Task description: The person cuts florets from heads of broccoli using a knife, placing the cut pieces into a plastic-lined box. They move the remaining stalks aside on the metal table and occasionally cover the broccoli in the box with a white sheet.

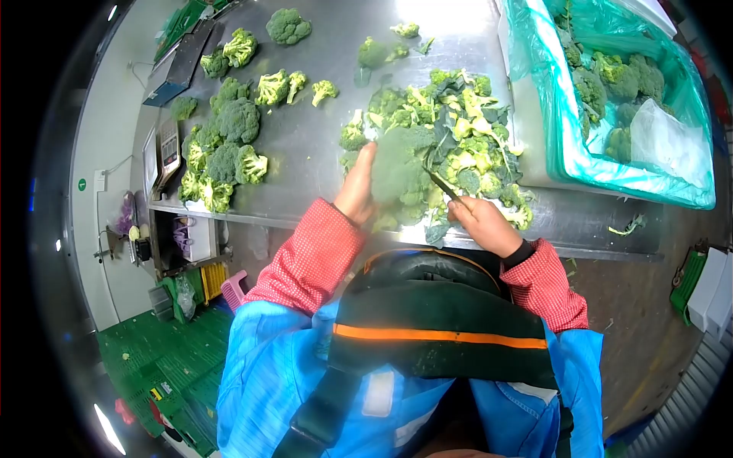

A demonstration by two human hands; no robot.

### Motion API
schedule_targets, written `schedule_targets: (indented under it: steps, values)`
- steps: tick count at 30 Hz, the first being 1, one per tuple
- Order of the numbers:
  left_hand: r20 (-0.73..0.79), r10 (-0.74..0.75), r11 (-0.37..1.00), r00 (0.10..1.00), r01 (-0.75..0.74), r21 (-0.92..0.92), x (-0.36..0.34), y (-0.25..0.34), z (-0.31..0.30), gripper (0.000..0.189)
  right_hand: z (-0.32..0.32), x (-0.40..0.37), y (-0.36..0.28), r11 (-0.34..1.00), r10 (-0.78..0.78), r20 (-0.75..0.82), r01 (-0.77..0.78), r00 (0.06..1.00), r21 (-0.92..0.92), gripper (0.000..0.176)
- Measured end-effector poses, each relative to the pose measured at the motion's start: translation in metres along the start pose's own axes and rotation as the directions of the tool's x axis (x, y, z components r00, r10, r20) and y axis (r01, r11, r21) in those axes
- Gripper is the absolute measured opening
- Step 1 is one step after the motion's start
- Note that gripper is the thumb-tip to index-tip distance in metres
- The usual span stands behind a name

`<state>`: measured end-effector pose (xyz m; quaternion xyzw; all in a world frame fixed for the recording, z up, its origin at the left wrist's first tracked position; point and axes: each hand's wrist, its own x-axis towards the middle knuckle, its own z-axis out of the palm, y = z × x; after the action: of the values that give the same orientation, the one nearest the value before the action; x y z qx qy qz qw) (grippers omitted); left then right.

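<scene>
My left hand [357, 187] grips the left side of a large broccoli head [398, 164], which is blurred and hangs low over the steel table. Some of its fingers are hidden behind the head. In my right hand [489, 225] is a slim, dark knife [441, 183], its tip pointing up and left beside that head. The handle is mostly covered by my fingers. Cut broccoli florets [477, 153] with pale stems and some leaves lie heaped beyond and to the right of the knife.
More broccoli heads [238, 120] are piled at the left of the steel table [305, 145], near a scale [168, 145]. A crate lined with a green bag [551, 114] holds broccoli at the right. Green crates [164, 343] stand on the floor at lower left.
</scene>
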<state>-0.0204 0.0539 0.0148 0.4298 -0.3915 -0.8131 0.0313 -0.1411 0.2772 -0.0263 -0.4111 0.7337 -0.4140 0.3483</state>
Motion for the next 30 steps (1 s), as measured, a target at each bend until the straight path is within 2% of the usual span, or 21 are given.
schedule_targets:
  steps: [2,3,5,6,9,10,13,14,17,20,24,26,28,30]
  values:
    - [-0.010,0.003,1.000,1.000,-0.003,-0.023,-0.012,0.003,0.006,0.056,-0.008,-0.011,0.004,0.989,-0.029,0.037,0.024,0.999,0.144,0.031]
    - [-0.015,0.005,0.999,1.000,-0.006,-0.034,-0.018,0.007,0.010,0.056,-0.019,-0.019,-0.006,0.995,0.010,0.004,-0.011,1.000,0.100,0.031]
    - [0.068,0.178,0.981,0.982,-0.183,0.068,0.000,0.001,-0.016,0.060,-0.037,-0.030,-0.022,0.997,0.082,-0.070,-0.081,0.994,0.016,0.029]
    - [0.122,0.254,0.956,0.959,-0.268,0.117,0.006,-0.002,-0.025,0.063,-0.039,-0.030,-0.024,0.976,0.154,-0.116,-0.133,0.981,0.173,0.023]
    - [-0.085,0.496,0.821,0.864,-0.435,0.370,0.005,-0.011,-0.011,0.060,-0.031,-0.015,-0.061,0.954,0.114,-0.309,-0.017,0.944,0.299,0.022]
    - [-0.071,0.502,0.811,0.862,-0.440,0.386,-0.004,-0.010,0.001,0.063,-0.024,-0.005,-0.065,0.963,0.069,-0.369,0.035,0.927,0.268,0.030]
    - [-0.016,0.508,0.788,0.861,-0.457,0.413,-0.025,-0.010,0.026,0.068,-0.023,0.006,-0.085,0.990,-0.097,-0.480,0.036,0.872,-0.136,0.048]
    - [0.006,0.512,0.773,0.859,-0.463,0.434,-0.026,-0.012,0.028,0.071,-0.021,0.007,-0.087,0.977,-0.081,-0.488,-0.027,0.869,-0.211,0.055]
    - [0.002,0.545,0.764,0.838,-0.498,0.410,-0.030,-0.017,0.033,0.071,-0.016,0.011,-0.087,0.967,0.002,-0.504,-0.130,0.864,-0.220,0.057]
    - [-0.021,0.561,0.766,0.828,-0.510,0.391,-0.030,-0.020,0.036,0.075,-0.010,0.015,-0.080,0.983,0.036,-0.538,-0.127,0.842,-0.134,0.048]
    - [-0.015,0.432,0.882,0.902,-0.419,0.217,-0.039,-0.014,0.038,0.067,-0.008,0.018,-0.069,0.993,0.081,-0.560,-0.113,0.825,-0.022,0.038]
    - [-0.005,0.417,0.905,0.909,-0.414,0.101,-0.034,-0.017,0.035,0.064,-0.008,0.020,-0.058,0.978,0.186,-0.501,-0.110,0.845,0.177,0.034]
    - [0.022,0.380,0.920,0.925,-0.381,0.090,-0.027,-0.021,0.023,0.062,-0.007,0.021,-0.054,0.931,0.247,-0.446,-0.082,0.860,0.357,0.023]
    - [0.043,0.356,0.928,0.934,-0.358,0.103,-0.023,-0.023,0.014,0.060,-0.007,0.021,-0.051,0.871,0.300,-0.370,-0.094,0.879,0.483,0.020]
